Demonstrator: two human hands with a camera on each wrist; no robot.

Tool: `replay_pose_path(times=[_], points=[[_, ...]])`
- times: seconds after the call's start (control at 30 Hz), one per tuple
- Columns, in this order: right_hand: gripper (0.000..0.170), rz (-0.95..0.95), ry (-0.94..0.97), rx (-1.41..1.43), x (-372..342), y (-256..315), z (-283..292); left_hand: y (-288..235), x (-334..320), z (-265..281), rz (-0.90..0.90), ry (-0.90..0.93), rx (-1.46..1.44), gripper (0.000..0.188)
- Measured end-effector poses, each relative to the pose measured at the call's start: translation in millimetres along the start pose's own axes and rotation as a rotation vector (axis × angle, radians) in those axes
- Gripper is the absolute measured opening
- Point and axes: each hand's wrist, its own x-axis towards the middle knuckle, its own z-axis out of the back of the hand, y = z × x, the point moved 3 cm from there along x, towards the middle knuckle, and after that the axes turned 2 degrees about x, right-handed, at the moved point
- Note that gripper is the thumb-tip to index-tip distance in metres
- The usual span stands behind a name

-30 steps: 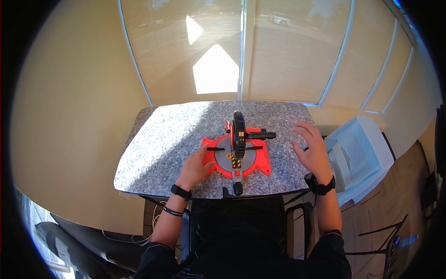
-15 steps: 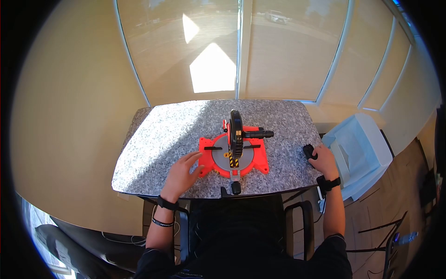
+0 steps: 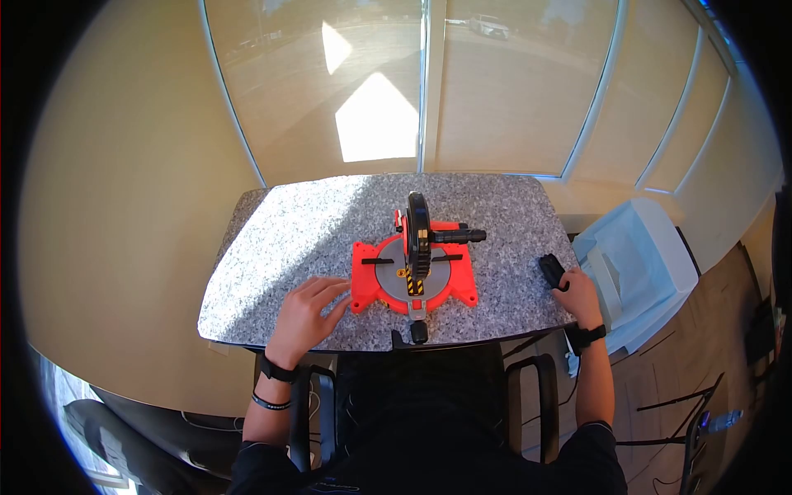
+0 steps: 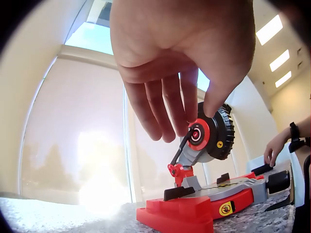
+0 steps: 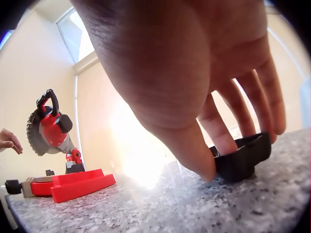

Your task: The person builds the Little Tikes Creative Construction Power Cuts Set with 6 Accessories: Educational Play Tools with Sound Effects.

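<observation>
A red and grey toy mitre saw [image 3: 412,272] with a black toothed blade stands on the speckled table. The left hand [image 3: 305,318] is just left of its red base, apart from it, fingers relaxed and holding nothing. In the left wrist view that hand [image 4: 180,63] hangs with fingers extended, the saw [image 4: 214,136] behind it. At the table's right side the right hand [image 3: 580,297] holds the near end of a small black object [image 3: 551,269]. The right wrist view shows the right hand's [image 5: 194,82] thumb and index finger pinching the black object's [image 5: 238,162] rim.
The granite-patterned table [image 3: 511,214] has sunlight on its left part. A pale blue bin-like container [image 3: 648,247] stands right of the table. Covered windows [image 3: 520,99] lie beyond, and chair armrests [image 3: 544,404] flank the person.
The left hand has drawn back leftward from the saw's base. The right hand has moved right and nearer the person, and its fingers are now on the black object. The saw stays in place.
</observation>
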Motion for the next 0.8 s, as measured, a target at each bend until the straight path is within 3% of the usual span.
replay_pose_path(times=[0.13, 0.3, 0.33, 0.4, 0.43, 0.5, 0.8], points=[[0.02, 0.027, -0.064, 0.016, -8.9, 20.1, 19.2, -6.8, -0.2, 6.9, -0.052, 0.0, 0.015, 0.021], [0.018, 0.231, -0.192, 0.164, -24.3, 71.7, 58.6, -17.5, 2.7, 12.9, -0.118, 0.002, 0.016, 0.022], [0.018, 0.23, -0.191, 0.163, -27.2, 84.1, 67.7, -20.3, 4.1, 14.0, -0.119, 0.002, 0.014, 0.022], [0.018, 0.409, -0.161, 0.321, -34.2, 116.2, 84.9, -28.5, 7.0, 17.8, -0.147, -0.026, 0.0, 0.023], [0.018, 0.406, -0.16, 0.321, -36.4, 128.2, 90.5, -33.2, 9.0, 19.6, -0.147, -0.023, -0.002, 0.023], [0.019, 0.583, -0.15, 0.321, -42.0, 154.5, 100.0, -45.2, 14.2, 23.9, -0.194, -0.058, -0.025, 0.027], [0.023, 0.859, -0.066, 0.407, -54.1, 227.2, 121.9, -82.1, 28.4, 28.8, -0.342, -0.103, -0.15, 0.037]])
